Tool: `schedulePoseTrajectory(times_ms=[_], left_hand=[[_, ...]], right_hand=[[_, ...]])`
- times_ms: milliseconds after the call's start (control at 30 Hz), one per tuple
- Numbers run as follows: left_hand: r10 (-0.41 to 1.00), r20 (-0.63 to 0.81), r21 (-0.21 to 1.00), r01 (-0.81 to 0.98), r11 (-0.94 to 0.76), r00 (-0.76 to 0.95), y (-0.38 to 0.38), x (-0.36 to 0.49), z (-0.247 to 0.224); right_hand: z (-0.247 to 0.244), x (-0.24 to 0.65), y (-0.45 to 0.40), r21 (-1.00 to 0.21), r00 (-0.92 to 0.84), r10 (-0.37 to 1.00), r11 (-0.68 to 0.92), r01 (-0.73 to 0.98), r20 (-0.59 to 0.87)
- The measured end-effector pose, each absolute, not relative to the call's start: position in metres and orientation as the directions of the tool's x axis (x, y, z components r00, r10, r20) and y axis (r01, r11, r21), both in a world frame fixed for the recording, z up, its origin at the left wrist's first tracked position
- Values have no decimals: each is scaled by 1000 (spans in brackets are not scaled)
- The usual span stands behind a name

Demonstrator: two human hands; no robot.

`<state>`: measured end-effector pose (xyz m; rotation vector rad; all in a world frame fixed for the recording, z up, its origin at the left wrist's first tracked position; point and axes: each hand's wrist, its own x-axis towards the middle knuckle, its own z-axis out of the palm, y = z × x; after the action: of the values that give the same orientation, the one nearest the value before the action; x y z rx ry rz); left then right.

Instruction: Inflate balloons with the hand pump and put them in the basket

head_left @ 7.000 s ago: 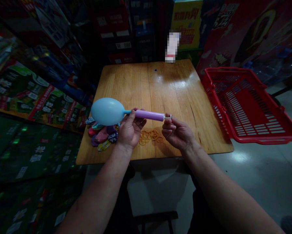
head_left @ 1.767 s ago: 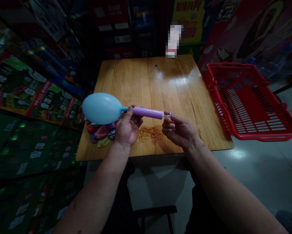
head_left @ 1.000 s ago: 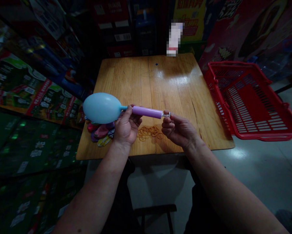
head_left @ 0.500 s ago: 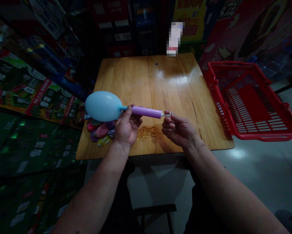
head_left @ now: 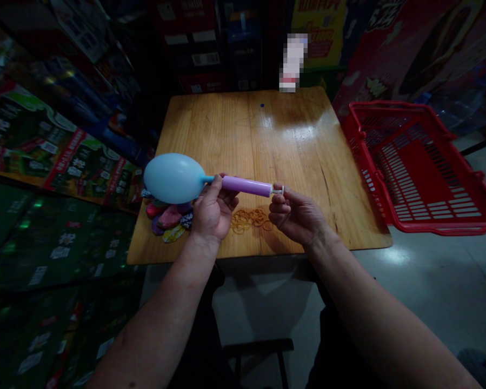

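A light blue balloon (head_left: pixel 173 177), swollen with air, sits on the nozzle end of a purple hand pump (head_left: pixel 247 186). My left hand (head_left: pixel 213 209) is closed where the balloon's neck meets the pump, with the thumb on top. At the pump's other end, my right hand (head_left: pixel 294 212) grips the white plunger handle, and a short bit of rod shows. Both hands hold the pump level above the table. Under the balloon lies a pile of limp, colourful balloons (head_left: pixel 170 217), partly hidden. Between my hands, tan rubber bands (head_left: pixel 248 220) lie in a loose heap.
The wooden table (head_left: pixel 214 124) stands in front of me, with a small dark spot near its far edge. A red shopping basket (head_left: pixel 425 226) is at its right. Green cartons (head_left: pixel 60 243) line the left; stacked boxes (head_left: pixel 202 43) stand behind. A stool (head_left: pixel 259 346) shows below.
The plunger has gone a little further into the pump, so less rod shows. The balloon and pump have shifted slightly right in view. Both hands keep their hold.
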<state>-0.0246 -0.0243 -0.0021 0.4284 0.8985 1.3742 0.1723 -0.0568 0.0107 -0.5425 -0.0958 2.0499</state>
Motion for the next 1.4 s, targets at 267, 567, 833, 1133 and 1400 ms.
schedulePoseTrajectory(times_ms=[267, 567, 833, 1133, 1400], left_hand=[[941, -335, 714, -667, 214, -57, -24, -24, -1], [945, -326, 706, -675, 215, -41, -24, -25, 0], [949, -313, 721, -658, 218, -29, -26, -23, 1], [966, -248, 743, -654, 144, -68, -16, -42, 8], [961, -269, 740, -651, 165, -62, -20, -36, 4]], right_hand=[[7, 172, -56, -272, -425, 845, -513, -814, -323], [8, 173, -55, -264, -425, 844, -514, -816, -329], [6, 171, -53, -339, -363, 848, -496, -800, -386], [9, 185, -46, -424, -276, 876, -441, -791, -396], [12, 179, -48, -475, -213, 875, -423, -772, -435]])
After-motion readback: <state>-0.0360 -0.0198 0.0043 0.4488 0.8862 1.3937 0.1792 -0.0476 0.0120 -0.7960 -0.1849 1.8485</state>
